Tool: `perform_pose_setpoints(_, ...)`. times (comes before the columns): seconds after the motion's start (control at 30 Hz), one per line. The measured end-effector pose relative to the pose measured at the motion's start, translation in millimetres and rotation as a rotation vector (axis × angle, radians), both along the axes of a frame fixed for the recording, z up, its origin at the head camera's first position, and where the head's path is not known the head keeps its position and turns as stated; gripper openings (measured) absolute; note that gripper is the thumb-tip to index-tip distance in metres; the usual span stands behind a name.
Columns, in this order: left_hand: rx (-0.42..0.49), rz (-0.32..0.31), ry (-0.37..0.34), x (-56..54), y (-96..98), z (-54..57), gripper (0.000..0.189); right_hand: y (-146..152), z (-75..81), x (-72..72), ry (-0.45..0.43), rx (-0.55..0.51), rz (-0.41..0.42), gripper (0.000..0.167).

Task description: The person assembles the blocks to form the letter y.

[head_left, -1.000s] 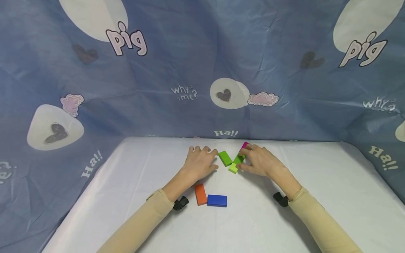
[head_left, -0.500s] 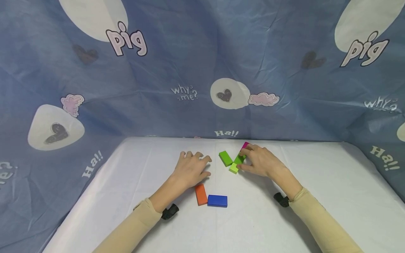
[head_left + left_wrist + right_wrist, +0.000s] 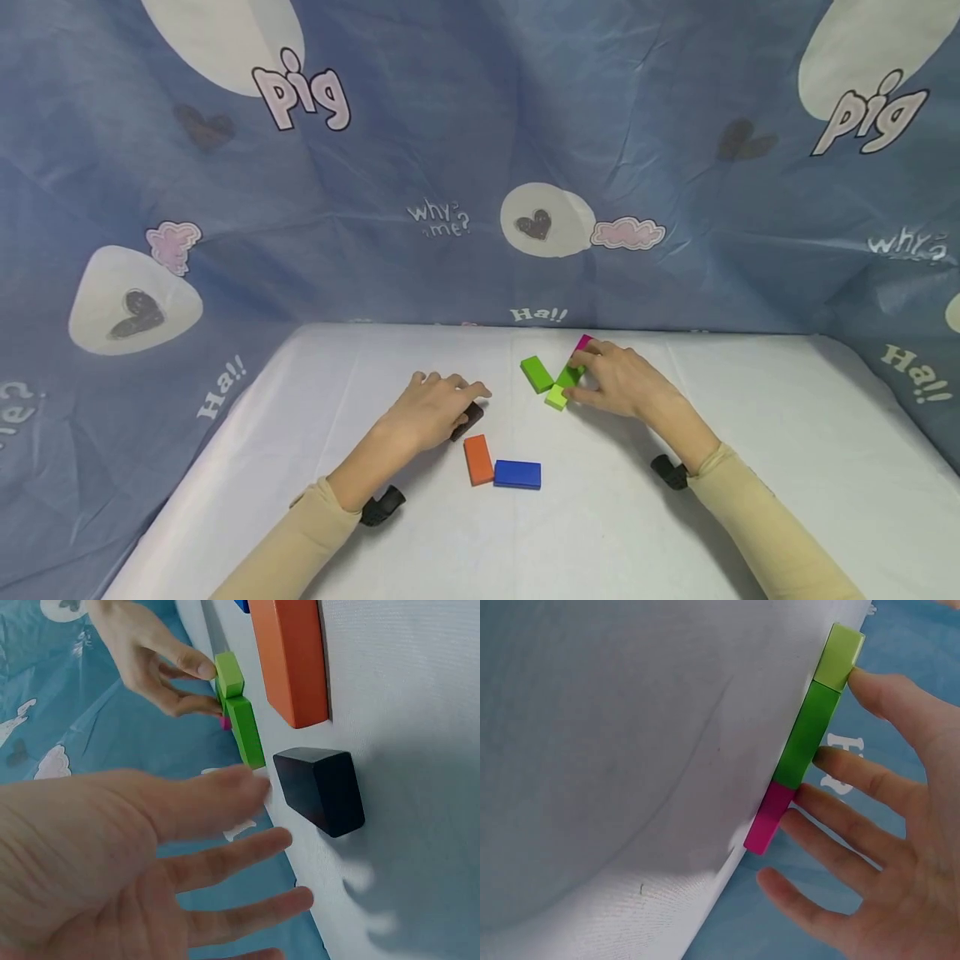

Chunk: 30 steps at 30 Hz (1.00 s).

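Beside a black block (image 3: 467, 421), my left hand (image 3: 423, 410) hovers with its fingers spread and nothing in it. In the left wrist view the thumb (image 3: 225, 796) points at that black block with a small gap. My right hand (image 3: 618, 385) touches a row of blocks farther back. The right wrist view shows the thumb at a lime block (image 3: 840, 656), with fingertips along a green block (image 3: 808, 735) and a magenta block (image 3: 769, 819) lined up end to end. A second green block (image 3: 536, 374) slants off to the left, its near end by the lime block.
Nearer the front, an orange block (image 3: 478, 460) lies with its lower end close to a blue block (image 3: 517, 475). White cloth (image 3: 600, 533) covers the table. A printed blue curtain (image 3: 450, 167) stands behind it and along the sides.
My left hand has moved left and toward me, away from the green blocks, and the black block has come into view beside it. My right hand has stayed at the row.
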<state>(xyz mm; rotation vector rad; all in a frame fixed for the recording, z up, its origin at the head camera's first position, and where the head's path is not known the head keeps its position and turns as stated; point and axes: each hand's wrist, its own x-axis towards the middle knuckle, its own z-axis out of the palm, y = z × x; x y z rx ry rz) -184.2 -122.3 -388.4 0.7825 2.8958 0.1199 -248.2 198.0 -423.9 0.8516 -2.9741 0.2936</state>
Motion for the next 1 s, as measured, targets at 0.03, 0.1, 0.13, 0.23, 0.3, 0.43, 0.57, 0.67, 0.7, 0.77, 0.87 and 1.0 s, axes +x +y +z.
perform_pose_setpoints(0.03,0.003,-0.007,-0.002,0.8,-0.8,0.4,0.048,0.0,0.0,-0.1,0.004,0.0,0.002,0.052)
perform_pose_setpoints(0.1,0.001,-0.021,-0.01,2.5,-1.9,1.0,0.055,0.1,-0.5,-0.4,0.005,-0.002,0.002,0.051)
perform_pose_setpoints(0.13,0.002,-0.024,-0.019,3.6,-2.5,1.2,0.059,-0.1,-0.9,-0.5,0.005,-0.003,0.004,0.051)
perform_pose_setpoints(0.23,0.011,-0.029,-0.038,6.2,-3.2,1.4,0.065,-1.1,-2.5,-0.8,0.012,-0.005,0.012,0.05)
perform_pose_setpoints(0.3,0.016,-0.031,-0.039,7.0,-3.4,0.9,0.067,-1.2,-2.4,-0.6,0.015,-0.003,0.01,0.05)
perform_pose_setpoints(0.43,0.043,-0.042,-0.025,5.7,-4.8,-1.6,0.067,-0.2,-1.8,-0.1,0.024,0.001,0.007,0.051)
perform_pose_setpoints(0.57,0.059,-0.058,-0.015,4.3,-6.1,-3.6,0.068,-0.2,-3.2,0.0,0.033,-0.005,0.022,0.05)
perform_pose_setpoints(0.67,0.064,-0.063,-0.021,3.4,-5.4,-4.9,0.067,-0.8,-4.3,0.2,0.035,-0.007,0.026,0.049)
perform_pose_setpoints(0.7,0.064,-0.061,-0.024,3.1,-5.2,-5.3,0.066,-0.8,-4.5,0.3,0.038,-0.007,0.028,0.049)
perform_pose_setpoints(0.77,0.063,-0.057,-0.026,2.6,-4.9,-6.2,0.065,-0.8,-4.6,0.3,0.043,-0.006,0.028,0.048)
perform_pose_setpoints(0.87,0.06,-0.048,-0.023,1.4,-3.7,-6.5,0.063,-0.2,-4.6,-0.1,0.053,-0.003,0.029,0.048)
perform_pose_setpoints(1.0,0.056,-0.04,-0.021,-0.9,-2.4,-6.4,0.061,0.8,-4.5,-0.8,0.064,0.0,0.032,0.047)
